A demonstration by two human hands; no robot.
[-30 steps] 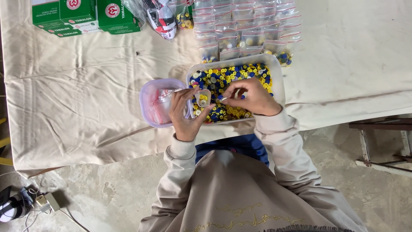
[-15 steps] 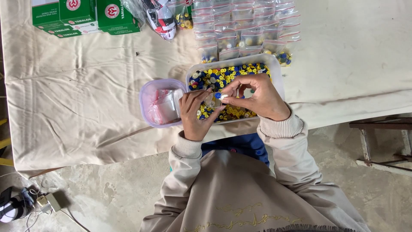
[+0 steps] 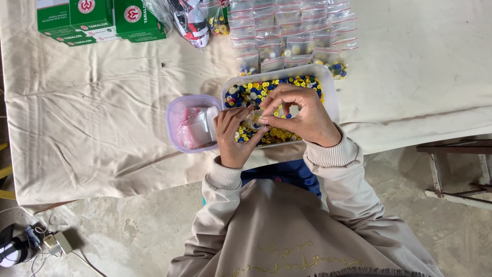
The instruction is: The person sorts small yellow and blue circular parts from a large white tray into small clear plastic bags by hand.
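Left hand is palm-up over the near-left part of the white tub, fingers loosely curled under a small clear zip bag; a second ago it sat further left, half over the round lilac container, so it has shifted right to meet the other hand. Right hand has come from digging in the caps to pinching the bag's mouth: thumb and forefinger closed on the top edge, remaining fingers arched above, wrist bent down. My read: picking is over for this bag and it's being pressed shut, though the seal itself is too small to confirm. Bag stays over the tub, between both hands, just off the table's near edge. Lilac container holds empty bags; filled bags lie in rows toward the far edge, green boxes at the far-left corner.
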